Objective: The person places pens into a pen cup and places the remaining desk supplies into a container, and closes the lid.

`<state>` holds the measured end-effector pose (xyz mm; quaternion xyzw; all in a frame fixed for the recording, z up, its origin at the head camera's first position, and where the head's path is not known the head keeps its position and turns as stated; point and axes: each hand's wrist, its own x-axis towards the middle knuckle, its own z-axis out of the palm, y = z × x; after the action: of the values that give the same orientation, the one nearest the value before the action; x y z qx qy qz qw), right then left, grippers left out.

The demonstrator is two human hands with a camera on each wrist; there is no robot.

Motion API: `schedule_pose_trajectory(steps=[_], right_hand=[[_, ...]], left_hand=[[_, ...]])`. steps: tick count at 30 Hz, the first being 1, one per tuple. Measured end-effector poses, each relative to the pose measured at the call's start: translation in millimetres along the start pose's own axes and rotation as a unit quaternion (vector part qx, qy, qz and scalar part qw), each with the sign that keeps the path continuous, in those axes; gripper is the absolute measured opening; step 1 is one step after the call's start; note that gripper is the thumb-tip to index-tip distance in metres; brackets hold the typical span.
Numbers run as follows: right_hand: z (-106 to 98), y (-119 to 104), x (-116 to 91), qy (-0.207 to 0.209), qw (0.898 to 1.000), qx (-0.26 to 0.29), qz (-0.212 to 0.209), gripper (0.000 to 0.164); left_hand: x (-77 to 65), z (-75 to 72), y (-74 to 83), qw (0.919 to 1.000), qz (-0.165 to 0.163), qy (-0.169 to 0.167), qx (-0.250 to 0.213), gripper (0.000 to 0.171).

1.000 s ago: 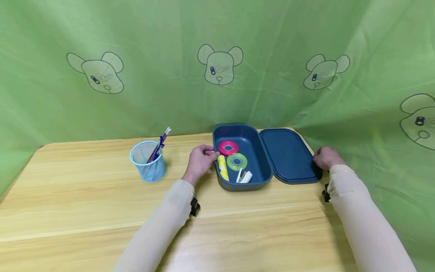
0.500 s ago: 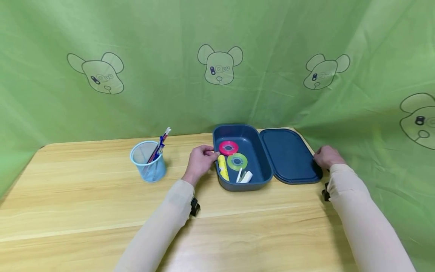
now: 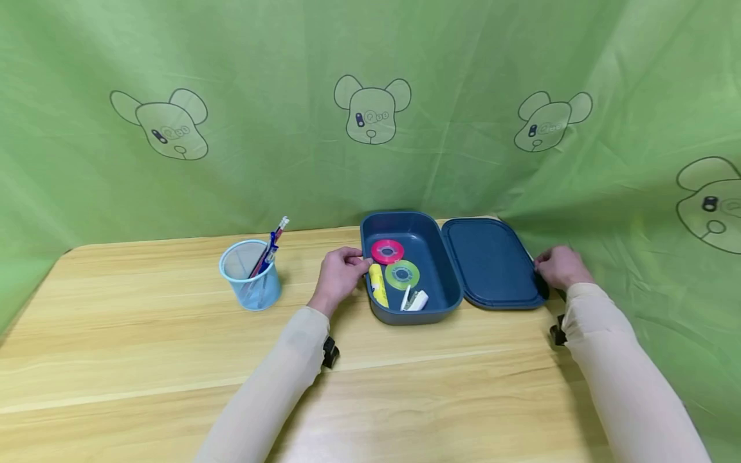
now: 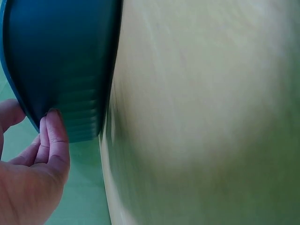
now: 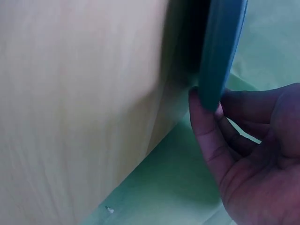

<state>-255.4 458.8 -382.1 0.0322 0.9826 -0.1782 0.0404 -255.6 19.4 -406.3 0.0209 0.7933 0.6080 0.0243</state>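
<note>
A dark blue storage box [image 3: 435, 278] stands near the table's back edge, and its lid [image 3: 489, 263] lies folded out along the right side. Inside the box are a red tape roll [image 3: 379, 257], a green tape roll [image 3: 390, 276], a yellow glue stick [image 3: 378, 286] and a white stapler [image 3: 417, 300]. My left hand [image 3: 340, 276] pinches the box's left rim between thumb and fingers. At the lid's outer edge, my right hand [image 3: 561, 267] holds it between thumb and fingers. In the right wrist view, the lid edge [image 5: 220, 51] sits slightly above the table.
A light blue mesh pen cup [image 3: 255, 292] holding several pens and pencils [image 3: 271, 252] stands left of the box. Green cloth [image 3: 278, 173] hangs behind the wooden table [image 3: 145, 347] and along its right side.
My right hand has lifted the lid's outer edge slightly. My left hand keeps its grip on the box rim, and the head view has shifted a little.
</note>
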Motion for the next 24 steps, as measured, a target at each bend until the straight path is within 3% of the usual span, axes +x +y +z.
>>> schedule_pose_trajectory(steps=[10,24], right_hand=[[-10,-5,-5,0.014,1.0,0.02,0.01,0.035],[-37,-30,-26,-0.005,0.996,0.077,0.049,0.039]], left_hand=[[-0.5,0.0,0.6,1.0,-0.004,0.001,0.0,0.034],[-1.4,-0.6,2.4,1.0,-0.001,0.003,0.0,0.033]])
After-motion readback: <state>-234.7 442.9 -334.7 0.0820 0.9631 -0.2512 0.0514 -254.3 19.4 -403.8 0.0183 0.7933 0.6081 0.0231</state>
